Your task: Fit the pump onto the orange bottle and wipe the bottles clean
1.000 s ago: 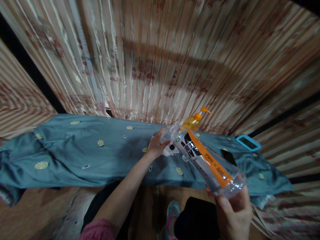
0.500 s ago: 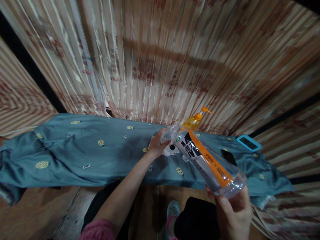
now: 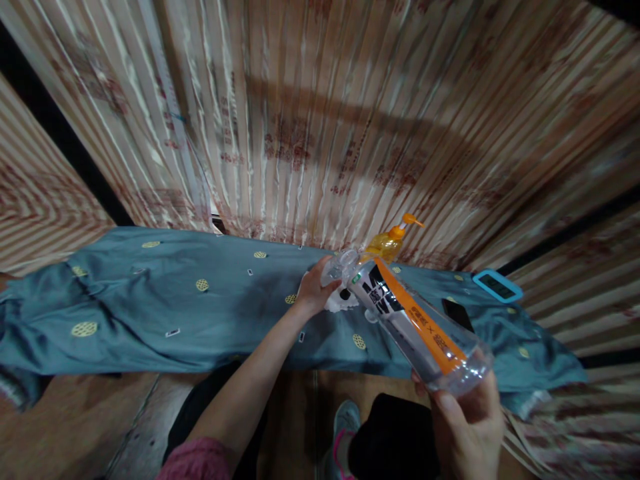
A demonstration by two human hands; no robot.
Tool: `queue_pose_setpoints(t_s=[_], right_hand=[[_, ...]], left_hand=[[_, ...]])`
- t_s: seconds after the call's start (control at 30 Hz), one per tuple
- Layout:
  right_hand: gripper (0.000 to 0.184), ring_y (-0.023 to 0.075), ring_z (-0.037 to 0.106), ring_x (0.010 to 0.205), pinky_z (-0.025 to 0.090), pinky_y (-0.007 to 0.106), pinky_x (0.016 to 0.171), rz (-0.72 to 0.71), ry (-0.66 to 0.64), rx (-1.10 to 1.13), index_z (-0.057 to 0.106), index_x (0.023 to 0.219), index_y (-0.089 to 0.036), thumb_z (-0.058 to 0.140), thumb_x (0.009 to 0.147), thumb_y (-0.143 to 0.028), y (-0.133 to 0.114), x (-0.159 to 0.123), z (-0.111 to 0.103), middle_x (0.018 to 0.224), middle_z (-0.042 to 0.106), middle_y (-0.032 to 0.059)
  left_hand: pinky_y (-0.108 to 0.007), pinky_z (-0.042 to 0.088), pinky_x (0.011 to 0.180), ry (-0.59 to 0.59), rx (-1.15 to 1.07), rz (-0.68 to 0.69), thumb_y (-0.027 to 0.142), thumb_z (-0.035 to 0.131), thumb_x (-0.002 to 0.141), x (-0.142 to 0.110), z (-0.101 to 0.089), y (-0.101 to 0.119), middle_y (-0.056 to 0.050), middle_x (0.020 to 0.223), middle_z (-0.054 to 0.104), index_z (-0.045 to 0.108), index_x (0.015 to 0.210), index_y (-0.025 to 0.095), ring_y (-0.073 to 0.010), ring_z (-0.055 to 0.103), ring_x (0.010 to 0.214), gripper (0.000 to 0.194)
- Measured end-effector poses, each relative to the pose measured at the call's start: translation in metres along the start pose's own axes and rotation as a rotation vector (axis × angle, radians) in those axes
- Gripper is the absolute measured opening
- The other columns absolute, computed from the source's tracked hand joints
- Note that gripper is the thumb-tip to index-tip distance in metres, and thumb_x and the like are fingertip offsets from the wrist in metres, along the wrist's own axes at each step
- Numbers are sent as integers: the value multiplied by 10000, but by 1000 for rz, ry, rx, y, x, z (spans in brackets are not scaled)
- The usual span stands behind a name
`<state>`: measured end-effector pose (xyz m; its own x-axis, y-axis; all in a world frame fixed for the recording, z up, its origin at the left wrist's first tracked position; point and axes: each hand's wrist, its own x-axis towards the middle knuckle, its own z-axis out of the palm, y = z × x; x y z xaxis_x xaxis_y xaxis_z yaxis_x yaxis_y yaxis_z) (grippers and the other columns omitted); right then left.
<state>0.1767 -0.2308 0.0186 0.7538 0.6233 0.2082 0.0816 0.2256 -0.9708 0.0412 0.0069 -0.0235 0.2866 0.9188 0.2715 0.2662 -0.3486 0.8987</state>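
Observation:
My right hand (image 3: 467, 423) grips the base of a large clear plastic bottle (image 3: 415, 320) with an orange, black and silver label. The bottle is tilted, its neck end up and to the left. Around a small clear plastic container (image 3: 336, 268) at that neck end, the fingers of my left hand (image 3: 316, 290) are closed; the bottle partly covers the container, and its exact kind is unclear. Below my left hand lies a crumpled white piece (image 3: 343, 301) with a black spot. Behind the bottle stands a yellow pump bottle (image 3: 385, 245) with an orange pump head.
A green patterned cloth (image 3: 150, 300) covers the long table. At its right are a black phone-like object (image 3: 457, 313) and a blue-framed digital clock (image 3: 497, 286). A pleated curtain (image 3: 300, 133) hangs behind, with dark poles at both sides.

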Motion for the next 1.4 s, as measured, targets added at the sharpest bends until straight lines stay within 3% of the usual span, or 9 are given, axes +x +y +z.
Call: queue_pose_setpoints(t_s=[0.47,0.8,1.07,1.4], right_hand=[[821,214,606,903,499,315,723,13,-50,-19,427,1438,-246,800,711,-331,-1,0,-3,1319,542,113],[791,171,635,744,531,284,654,-20,-35,51,501,1390,-242,832,673,-290,4,3,-3,1126,638,67],[817,182,643,742,539,304,648,-26,-22,25,491,1399,-244,834,661,-310,6,4,-4,1145,632,86],[819,186,638,755,535,294,628,2,-13,35,484,1409,-265,828,667,-319,-2,0,3,1193,618,83]], left_hand=[[-419,473,1064,19,-11,7,261,726,785,0,1,-2,-42,1322,655,526,1327,260,-256,616,1212,577],[-439,473,1058,-6,3,22,251,702,795,-1,-2,3,-84,1335,643,518,1328,208,-268,624,1193,565],[-448,470,1065,-6,-3,12,227,703,791,-1,-2,2,-49,1332,648,513,1339,260,-256,620,1197,581],[-440,466,1068,-6,-16,17,235,700,792,0,-2,3,-89,1323,650,517,1331,203,-273,613,1216,570]])
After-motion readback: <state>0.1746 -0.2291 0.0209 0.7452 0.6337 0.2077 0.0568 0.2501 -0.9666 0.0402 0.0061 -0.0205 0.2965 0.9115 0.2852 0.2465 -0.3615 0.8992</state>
